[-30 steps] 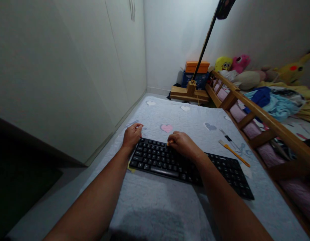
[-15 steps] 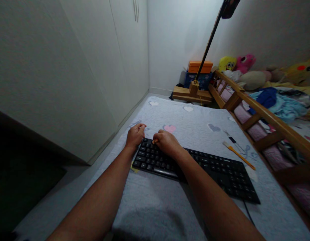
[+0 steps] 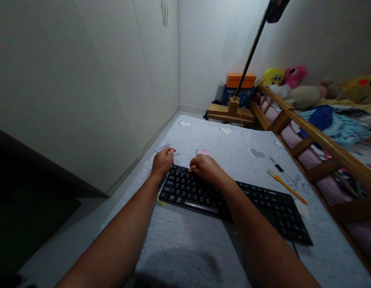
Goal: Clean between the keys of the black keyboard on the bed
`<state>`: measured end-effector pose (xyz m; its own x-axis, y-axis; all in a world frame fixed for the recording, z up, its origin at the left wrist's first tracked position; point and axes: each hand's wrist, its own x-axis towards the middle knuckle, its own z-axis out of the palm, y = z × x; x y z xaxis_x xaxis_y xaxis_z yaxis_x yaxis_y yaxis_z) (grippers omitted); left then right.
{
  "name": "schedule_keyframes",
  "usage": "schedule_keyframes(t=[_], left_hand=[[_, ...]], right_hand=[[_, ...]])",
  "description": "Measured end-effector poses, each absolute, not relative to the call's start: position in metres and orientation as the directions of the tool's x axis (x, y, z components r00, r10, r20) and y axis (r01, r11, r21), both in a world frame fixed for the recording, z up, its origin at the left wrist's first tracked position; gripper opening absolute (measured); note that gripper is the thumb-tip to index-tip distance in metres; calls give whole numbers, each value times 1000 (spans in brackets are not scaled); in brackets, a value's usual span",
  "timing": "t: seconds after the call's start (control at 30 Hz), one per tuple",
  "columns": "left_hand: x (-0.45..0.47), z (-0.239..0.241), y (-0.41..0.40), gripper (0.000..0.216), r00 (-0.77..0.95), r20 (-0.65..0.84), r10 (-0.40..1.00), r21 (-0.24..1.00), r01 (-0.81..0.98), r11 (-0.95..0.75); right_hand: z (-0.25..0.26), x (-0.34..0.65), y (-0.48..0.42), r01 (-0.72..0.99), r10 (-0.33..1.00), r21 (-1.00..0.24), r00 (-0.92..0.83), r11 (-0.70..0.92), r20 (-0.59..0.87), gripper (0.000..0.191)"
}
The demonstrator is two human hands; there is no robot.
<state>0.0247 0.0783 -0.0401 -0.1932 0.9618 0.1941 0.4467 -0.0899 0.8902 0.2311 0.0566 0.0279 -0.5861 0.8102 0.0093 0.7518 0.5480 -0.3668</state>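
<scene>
A black computer keyboard (image 3: 200,202) lies flat on the bedspread, slanting down to the right. At its upper left corner is my left hand (image 3: 163,161), fingers curled and closed against the edge. My right hand (image 3: 207,170) is over the top rows of keys, left of the middle, with its fingers pinched together. A small orange-brown piece (image 3: 191,168) pokes out from under these fingertips, touching the keys; most of it is hidden, and I cannot tell its kind. My right forearm covers part of the keyboard's middle.
Right of the keyboard lie a brush with an orange handle (image 3: 289,188) and a thin tool with a black grip (image 3: 279,168). A wooden bed rail (image 3: 311,132) runs along the right, a white cabinet (image 3: 113,80) along the left. A wooden stand (image 3: 231,112) is at the far end.
My right hand has slid a little to the right along the top keys with the small orange-brown piece. My left hand stays at the corner.
</scene>
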Motion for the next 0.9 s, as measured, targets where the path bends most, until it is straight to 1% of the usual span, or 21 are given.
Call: schedule_keyframes(t=[0.2,0.37,0.6,0.73,0.9], left_hand=[[23,-42,80,38,-204,197,959,924,367,-111],[23,-44,82,35,-232,202,951,945,303,-127],[23,-45,83,36,-258,192,947,949,293,-112],[22,-47,83,38,-246,175,953,949,301,-96],[21,-50,84,37,-228,196,954,950,286,-127]], right_hand=[[24,194,60,750,812,-345,-580,564,67,24],[23,177,59,768,816,-306,-576,562,52,29],[22,175,58,784,812,-251,-583,567,13,32],[26,184,59,794,816,-242,-578,557,-16,29],[29,183,58,791,815,-245,-579,561,-1,28]])
